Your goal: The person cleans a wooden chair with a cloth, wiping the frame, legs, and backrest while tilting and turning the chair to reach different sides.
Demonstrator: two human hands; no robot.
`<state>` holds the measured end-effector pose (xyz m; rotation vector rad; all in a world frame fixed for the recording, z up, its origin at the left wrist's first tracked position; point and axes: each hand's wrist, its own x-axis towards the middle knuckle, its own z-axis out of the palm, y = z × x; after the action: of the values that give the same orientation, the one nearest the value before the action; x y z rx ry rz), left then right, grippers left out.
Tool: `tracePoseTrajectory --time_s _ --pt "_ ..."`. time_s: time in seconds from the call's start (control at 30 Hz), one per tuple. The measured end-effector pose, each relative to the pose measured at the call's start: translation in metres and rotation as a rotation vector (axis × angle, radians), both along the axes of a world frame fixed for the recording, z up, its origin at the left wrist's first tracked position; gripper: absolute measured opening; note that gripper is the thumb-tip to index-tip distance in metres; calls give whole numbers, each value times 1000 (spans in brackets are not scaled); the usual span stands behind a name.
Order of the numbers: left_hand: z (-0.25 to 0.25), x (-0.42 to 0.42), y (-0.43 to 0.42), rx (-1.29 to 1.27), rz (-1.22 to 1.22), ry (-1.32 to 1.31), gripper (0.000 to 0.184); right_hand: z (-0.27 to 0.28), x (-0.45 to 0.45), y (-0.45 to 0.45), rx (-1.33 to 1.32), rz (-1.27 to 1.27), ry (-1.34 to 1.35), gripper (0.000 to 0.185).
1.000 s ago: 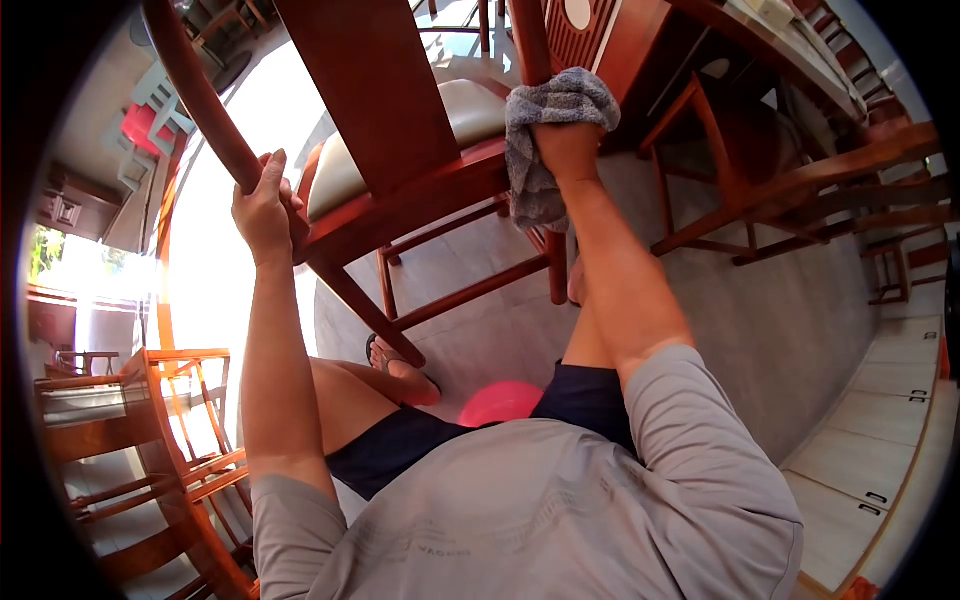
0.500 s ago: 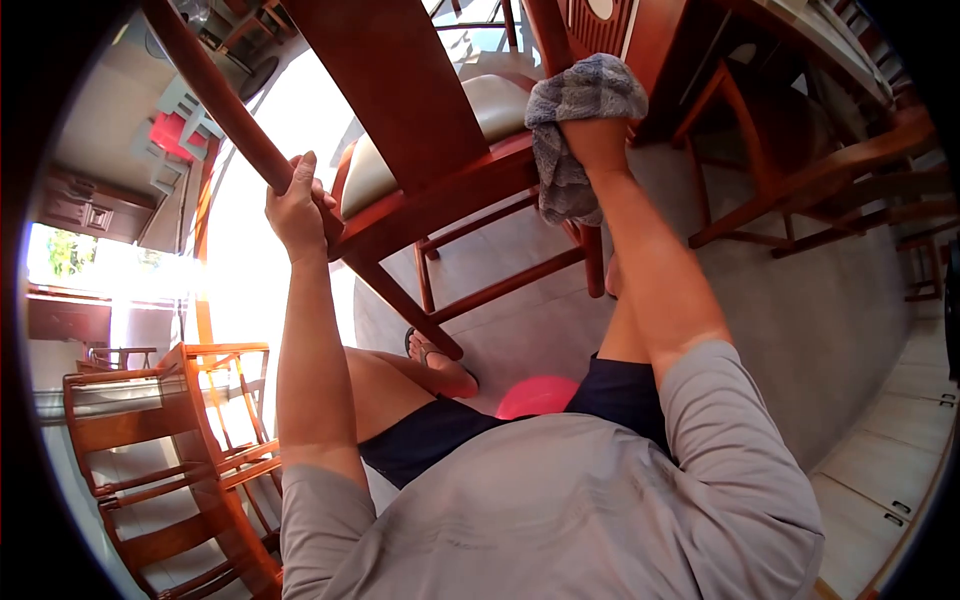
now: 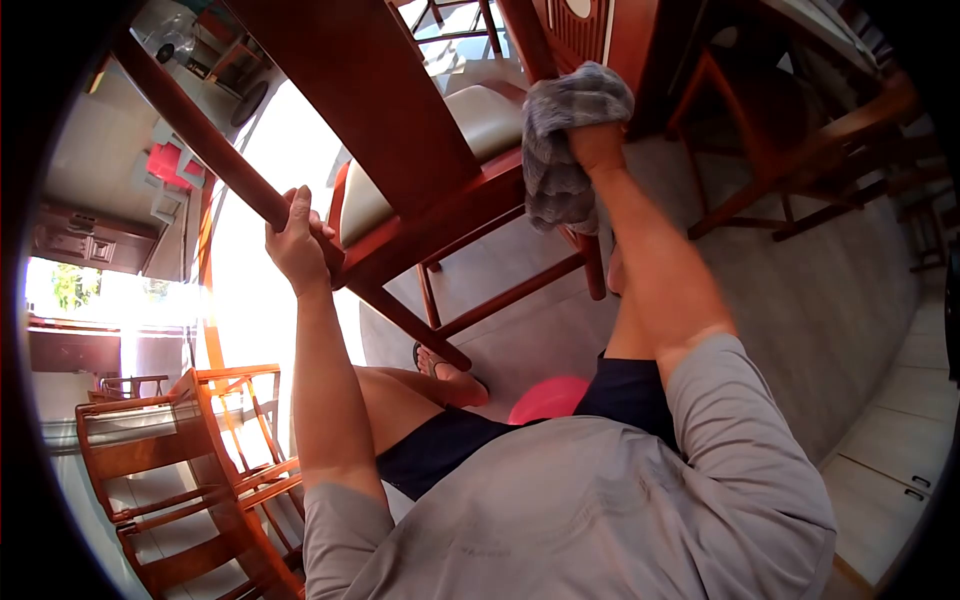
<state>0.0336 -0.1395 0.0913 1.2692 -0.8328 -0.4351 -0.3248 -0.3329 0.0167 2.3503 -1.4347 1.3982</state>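
Note:
A reddish-brown wooden chair (image 3: 360,100) with a pale seat pad (image 3: 485,120) stands in front of me, its back towards me. My left hand (image 3: 300,238) is wrapped round its left back post, low down near the seat. At the right post, a grey checked cloth (image 3: 565,150) is draped over my right hand (image 3: 598,145). The cloth hides most of those fingers, which press it against the post, and its loose end hangs below the seat's edge.
Another wooden chair (image 3: 170,450) is at the lower left. More dark chairs (image 3: 770,130) stand on the right by a table. A pink round object (image 3: 548,399) lies on the floor between my legs. White cabinets (image 3: 890,480) line the lower right.
The view has shifted, so the chair and both arms appear further right than a second ago. The cloth-covered hand is slightly lower against the right post. Both hands keep their hold.

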Motion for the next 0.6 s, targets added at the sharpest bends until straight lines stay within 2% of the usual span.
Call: tracePoseTrajectory --time_s 0.03,0.17,0.23,0.27,0.37,0.43,0.47,0.53,0.57,0.6 --pt "0 0 0 -2 -4 -3 41 -1 -3 -2 28 -64 -20 30" --pt "3 -3 3 20 21 -19 36 -16 -4 -2 250 23 -798 23" --pt "4 -4 5 26 23 -26 37 -49 -15 -33 248 44 -537 26" --pt "4 -3 5 21 20 -21 40 -44 -17 -32 315 86 -456 30" --pt "3 -2 4 -2 12 -1 40 -8 -16 -24 511 222 -206 45" --pt "3 -3 3 -16 27 9 38 29 -8 -5 521 192 86 51" --pt "5 -3 4 -7 21 -7 36 55 -4 15 461 115 290 51" --pt "6 -4 3 13 39 -21 35 43 -3 14 122 76 385 51" --pt "7 -4 4 36 50 -23 35 4 -10 -10 -149 117 269 51" --pt "6 -4 4 65 52 -57 35 -9 -11 -18 -257 143 174 50"
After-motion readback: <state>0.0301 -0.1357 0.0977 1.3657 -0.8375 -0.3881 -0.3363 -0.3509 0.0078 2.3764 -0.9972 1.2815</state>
